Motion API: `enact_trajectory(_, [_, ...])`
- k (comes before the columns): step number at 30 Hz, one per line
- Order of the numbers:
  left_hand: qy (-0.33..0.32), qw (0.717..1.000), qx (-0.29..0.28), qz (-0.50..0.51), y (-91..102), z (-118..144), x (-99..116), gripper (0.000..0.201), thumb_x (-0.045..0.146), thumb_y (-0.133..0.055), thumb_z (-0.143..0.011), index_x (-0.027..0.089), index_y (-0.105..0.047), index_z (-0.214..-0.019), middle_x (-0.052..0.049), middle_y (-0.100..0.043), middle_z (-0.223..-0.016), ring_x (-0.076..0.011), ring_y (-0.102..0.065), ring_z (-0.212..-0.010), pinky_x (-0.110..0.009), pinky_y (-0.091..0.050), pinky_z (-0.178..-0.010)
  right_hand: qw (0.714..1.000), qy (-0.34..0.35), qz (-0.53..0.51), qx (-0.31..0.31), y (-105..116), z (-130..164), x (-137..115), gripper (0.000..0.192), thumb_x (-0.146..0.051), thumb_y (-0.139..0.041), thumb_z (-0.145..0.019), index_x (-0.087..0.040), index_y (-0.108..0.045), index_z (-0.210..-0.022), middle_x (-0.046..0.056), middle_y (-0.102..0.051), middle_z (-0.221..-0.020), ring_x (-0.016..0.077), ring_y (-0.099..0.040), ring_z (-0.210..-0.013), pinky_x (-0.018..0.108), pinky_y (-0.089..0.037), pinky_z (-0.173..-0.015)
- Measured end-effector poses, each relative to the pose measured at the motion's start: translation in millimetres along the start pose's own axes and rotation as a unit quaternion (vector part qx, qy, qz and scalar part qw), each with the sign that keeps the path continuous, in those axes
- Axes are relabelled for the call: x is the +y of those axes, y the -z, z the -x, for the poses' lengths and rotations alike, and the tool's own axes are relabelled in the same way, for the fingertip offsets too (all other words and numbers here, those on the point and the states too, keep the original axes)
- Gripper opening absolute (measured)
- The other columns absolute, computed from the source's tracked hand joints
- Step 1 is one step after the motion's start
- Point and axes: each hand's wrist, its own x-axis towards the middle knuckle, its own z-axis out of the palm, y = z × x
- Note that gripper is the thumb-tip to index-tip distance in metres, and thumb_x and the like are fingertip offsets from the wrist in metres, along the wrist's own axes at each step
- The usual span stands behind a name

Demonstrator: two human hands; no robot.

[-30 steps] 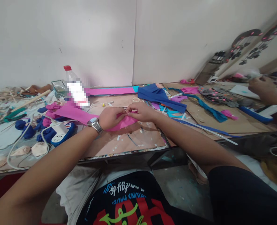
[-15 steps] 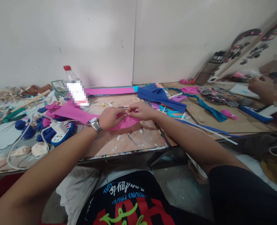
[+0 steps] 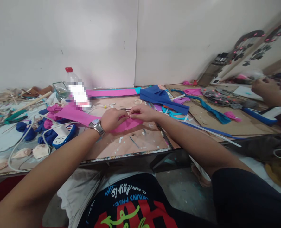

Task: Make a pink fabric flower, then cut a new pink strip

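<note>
A long pink crepe-paper strip (image 3: 79, 115) runs from the left pile to the middle of the table, passing beneath my left wrist. My left hand (image 3: 112, 120), with a metal watch (image 3: 98, 127) at its wrist, pinches the strip's upper edge. Close beside it, almost fingertip to fingertip, my right hand (image 3: 142, 114) has thumb and fingers closed on the same edge. Below both hands the free part of the strip spreads over the tabletop. The exact fold between the fingertips is hidden.
Left lie a blue-and-white power strip (image 3: 64, 136), cables, blue and pink paper rosettes and cream rosettes (image 3: 41, 151). A red-capped bottle (image 3: 77, 90) stands behind. Blue paper (image 3: 156, 98) and a white strip (image 3: 216, 134) lie right. Another person's hand (image 3: 265, 90) is at far right.
My hands stay pinched on the pink strip in nearly the same place, with only small finger shifts. At far right the other person's hands have moved slightly.
</note>
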Motion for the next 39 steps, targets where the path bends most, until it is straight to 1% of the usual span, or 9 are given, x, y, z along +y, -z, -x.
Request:
enact_trajectory(7, [0.019,0.999,0.004,0.037,-1.4,0.9,0.3,0.03,0.041,-0.052,-0.099,0.023,-0.076,-0.097,-0.004,-0.078,-0.089,-0.0214,-0.067,-0.079,-0.031,-0.038,-0.07,1.0,-0.003,0.008,-0.024,0.2,-1.7,6.7,0.031,-0.041,-0.059,-0.09,-0.013,-0.072,-0.09,0.002,-0.068,-0.076,0.0134,-0.056,-0.069,0.023,-0.041,-0.066])
enact_trajectory(11, [0.035,0.995,0.008,0.095,-1.5,1.1,-0.3,0.029,0.042,-0.056,-0.097,0.022,-0.077,-0.098,-0.004,-0.078,-0.089,-0.0191,-0.067,-0.077,-0.029,-0.04,-0.07,0.999,0.002,-0.035,-0.036,3.0,-1.5,8.0,0.035,-0.045,-0.06,-0.09,-0.012,-0.07,-0.09,0.002,-0.066,-0.077,0.0123,-0.053,-0.069,0.023,-0.041,-0.066])
enact_trajectory(16, [0.035,0.99,0.01,0.136,-1.9,1.0,-3.0,0.029,0.043,-0.058,-0.095,0.021,-0.077,-0.093,-0.003,-0.078,-0.086,-0.0169,-0.066,-0.073,-0.028,-0.04,-0.069,0.997,-0.044,-0.058,-0.039,6.1,0.7,7.4,0.04,-0.05,-0.065,-0.086,-0.011,-0.074,-0.092,0.003,-0.069,-0.079,0.012,-0.054,-0.068,0.022,-0.04,-0.064])
enact_trajectory(20, [0.034,0.983,0.01,0.182,-2.1,1.2,-3.9,0.031,0.045,-0.059,-0.094,0.02,-0.077,-0.091,-0.002,-0.077,-0.084,-0.0155,-0.065,-0.072,-0.027,-0.041,-0.069,0.995,-0.042,-0.075,-0.047,7.4,2.0,7.8,0.041,-0.051,-0.067,-0.085,-0.011,-0.075,-0.089,0.002,-0.068,-0.074,0.0113,-0.053,-0.065,0.022,-0.039,-0.06])
enact_trajectory(25, [0.04,0.97,-0.001,0.239,0.3,0.9,-5.2,0.038,0.051,-0.058,-0.094,0.018,-0.077,-0.091,-0.003,-0.077,-0.086,-0.0161,-0.064,-0.075,-0.027,-0.044,-0.071,0.987,-0.058,-0.135,-0.057,10.7,3.5,10.0,0.043,-0.053,-0.07,-0.083,-0.01,-0.071,-0.086,0.0,-0.061,-0.069,0.0091,-0.048,-0.061,0.021,-0.036,-0.057])
enact_trajectory(28, [0.052,0.968,0.007,0.246,1.2,0.4,-7.3,0.04,0.053,-0.058,-0.093,0.017,-0.077,-0.09,-0.004,-0.076,-0.086,-0.0176,-0.065,-0.078,-0.029,-0.045,-0.073,0.986,-0.053,-0.151,-0.052,13.6,4.4,11.4,0.044,-0.054,-0.072,-0.082,-0.01,-0.071,-0.084,0.0,-0.061,-0.071,0.0089,-0.047,-0.063,0.022,-0.035,-0.058])
enact_trajectory(33, [0.05,0.969,0.018,0.243,2.0,0.9,-11.5,0.032,0.045,-0.059,-0.091,0.018,-0.076,-0.092,-0.004,-0.076,-0.089,-0.0188,-0.065,-0.081,-0.03,-0.047,-0.077,0.982,-0.07,-0.162,-0.065,18.0,5.6,15.1,0.046,-0.055,-0.074,-0.08,-0.009,-0.072,-0.086,0.003,-0.064,-0.075,0.0101,-0.049,-0.066,0.023,-0.036,-0.061])
enact_trajectory(36, [0.048,0.965,0.034,0.254,2.2,1.5,-13.6,0.026,0.037,-0.059,-0.089,0.017,-0.075,-0.094,-0.004,-0.076,-0.093,-0.0197,-0.066,-0.085,-0.032,-0.05,-0.081,0.982,-0.074,-0.169,-0.048,20.6,6.3,18.2,0.047,-0.055,-0.076,-0.078,-0.009,-0.072,-0.082,0.002,-0.064,-0.074,0.0109,-0.051,-0.067,0.023,-0.037,-0.063])
enact_trajectory(39, [0.062,0.96,0.05,0.269,2.0,1.3,-15.4,0.025,0.034,-0.058,-0.089,0.016,-0.075,-0.094,-0.005,-0.076,-0.093,-0.0203,-0.067,-0.086,-0.032,-0.051,-0.082,0.982,-0.075,-0.172,-0.031,23.2,7.0,21.1,0.047,-0.056,-0.077,-0.076,-0.009,-0.072,-0.081,0.002,-0.065,-0.073,0.0111,-0.051,-0.067,0.024,-0.037,-0.063])
